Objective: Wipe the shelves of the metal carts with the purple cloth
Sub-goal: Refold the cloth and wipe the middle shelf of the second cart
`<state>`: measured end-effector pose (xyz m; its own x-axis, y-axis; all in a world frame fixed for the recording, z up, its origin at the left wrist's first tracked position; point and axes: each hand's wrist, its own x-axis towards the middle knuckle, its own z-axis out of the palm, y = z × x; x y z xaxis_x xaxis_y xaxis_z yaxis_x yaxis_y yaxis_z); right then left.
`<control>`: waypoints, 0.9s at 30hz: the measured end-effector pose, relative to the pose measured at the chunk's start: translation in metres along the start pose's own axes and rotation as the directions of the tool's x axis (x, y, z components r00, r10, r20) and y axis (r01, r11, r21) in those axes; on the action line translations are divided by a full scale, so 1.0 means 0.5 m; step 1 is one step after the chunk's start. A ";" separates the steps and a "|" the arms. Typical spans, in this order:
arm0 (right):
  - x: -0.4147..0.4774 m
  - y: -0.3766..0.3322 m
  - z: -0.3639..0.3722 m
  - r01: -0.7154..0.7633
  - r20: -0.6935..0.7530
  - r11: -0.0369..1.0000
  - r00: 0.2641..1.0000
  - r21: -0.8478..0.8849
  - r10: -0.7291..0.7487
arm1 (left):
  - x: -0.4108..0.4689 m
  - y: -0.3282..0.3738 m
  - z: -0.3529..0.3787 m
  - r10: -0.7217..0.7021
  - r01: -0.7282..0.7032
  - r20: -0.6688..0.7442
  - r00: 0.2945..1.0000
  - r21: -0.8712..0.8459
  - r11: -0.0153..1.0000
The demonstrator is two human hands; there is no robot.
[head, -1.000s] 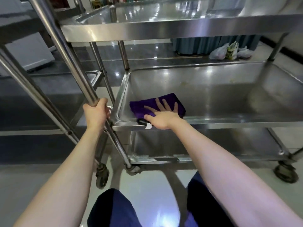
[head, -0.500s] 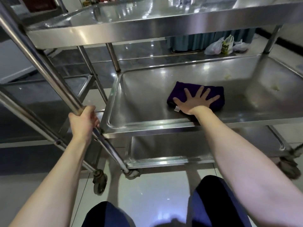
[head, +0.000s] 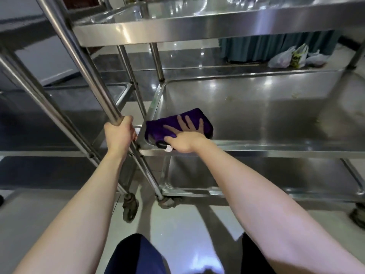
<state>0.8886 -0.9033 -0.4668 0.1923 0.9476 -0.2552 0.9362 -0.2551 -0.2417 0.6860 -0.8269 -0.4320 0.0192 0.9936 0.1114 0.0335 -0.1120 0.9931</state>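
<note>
A folded purple cloth (head: 158, 128) lies in the near left corner of the middle shelf (head: 256, 119) of a stainless metal cart. My right hand (head: 185, 136) presses flat on the cloth with fingers spread; a small white tag sticks out under the palm. My left hand (head: 119, 135) grips the slanted corner post (head: 87, 66) of the cart, fingers curled round it. A top shelf (head: 197, 28) overhangs the middle one, and a bottom shelf (head: 256, 177) lies below. Pale smears and crumbs mark the right part of the middle shelf.
A second metal cart (head: 59, 107) stands close on the left, its posts and shelves beside mine. Castor wheels (head: 130, 207) rest on the glossy tiled floor. Plastic bags (head: 292, 57) lie on the floor behind the cart by a teal curtain. My knees show at the bottom.
My right hand slid the cloth from the shelf's middle back to the near left corner, after sweeping it rightward earlier. My left hand kept its grip on the post.
</note>
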 end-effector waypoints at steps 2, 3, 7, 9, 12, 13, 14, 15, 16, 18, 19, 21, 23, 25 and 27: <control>-0.049 0.081 -0.007 -0.049 -0.015 0.998 0.999 0.045 0.049 | 0.000 -0.001 -0.002 0.007 -0.007 -0.003 1.000 0.011 1.000; -0.077 0.132 -0.013 -0.081 -0.026 0.995 0.996 0.056 0.083 | 0.001 -0.003 -0.002 0.007 -0.007 -0.009 1.000 0.026 1.000; -0.200 0.349 -0.037 -0.268 -0.067 0.962 0.960 0.053 0.271 | 0.016 -0.015 -0.015 -0.046 0.056 -0.072 0.996 0.146 0.988; -0.249 0.423 -0.043 -0.363 -0.099 0.930 0.925 0.059 0.367 | -0.017 -0.019 -0.017 -0.044 0.104 -0.227 0.973 0.263 0.959; -0.266 0.444 -0.037 -0.379 -0.131 0.923 0.914 0.066 0.384 | -0.129 -0.040 0.022 0.239 -0.094 -0.299 0.924 0.427 0.900; -0.263 0.439 -0.033 -0.372 -0.146 0.926 0.915 0.064 0.377 | -0.169 -0.048 0.055 0.345 -0.217 -0.211 0.914 0.465 0.858; -0.259 0.435 -0.031 -0.366 -0.163 0.929 0.914 0.061 0.371 | -0.199 -0.054 0.097 0.430 -0.339 -0.081 0.899 0.493 0.802; -0.258 0.432 -0.029 -0.362 -0.174 0.930 0.914 0.059 0.366 | -0.221 -0.056 0.145 0.486 -0.444 0.059 0.872 0.513 0.734; -0.260 0.431 -0.029 -0.358 -0.178 0.932 0.915 0.056 0.362 | -0.230 -0.053 0.197 0.512 -0.522 0.183 0.839 0.536 0.664; -0.264 0.429 -0.029 -0.356 -0.177 0.934 0.917 0.046 0.358 | -0.238 -0.035 0.305 0.472 -0.596 0.371 0.800 0.590 0.545; -0.265 0.428 -0.029 -0.353 -0.177 0.935 0.918 0.041 0.355 | -0.241 -0.025 0.354 0.419 -0.601 0.431 0.799 0.600 0.529; -0.264 0.428 -0.031 -0.330 -0.179 0.943 0.926 0.043 0.332 | -0.246 -0.022 0.421 0.320 -0.582 0.492 0.810 0.602 0.547; -0.265 0.449 -0.033 -0.278 -0.174 0.958 0.943 0.065 0.285 | -0.244 -0.042 0.446 0.246 -0.562 0.513 0.822 0.664 0.493; -0.279 0.503 -0.040 -0.193 -0.147 0.978 0.968 0.080 0.203 | -0.236 -0.063 0.445 0.182 -0.546 0.518 0.836 0.745 0.385; -0.312 0.588 -0.056 -0.142 -0.122 0.987 0.981 0.081 0.151 | -0.231 -0.069 0.445 0.166 -0.556 0.534 0.829 0.761 0.334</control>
<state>1.1423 -1.1207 -0.4719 0.3659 0.9144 -0.1729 0.8727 -0.4017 -0.2776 0.9048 -0.9412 -0.4868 0.5546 0.7972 0.2385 0.7606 -0.6019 0.2432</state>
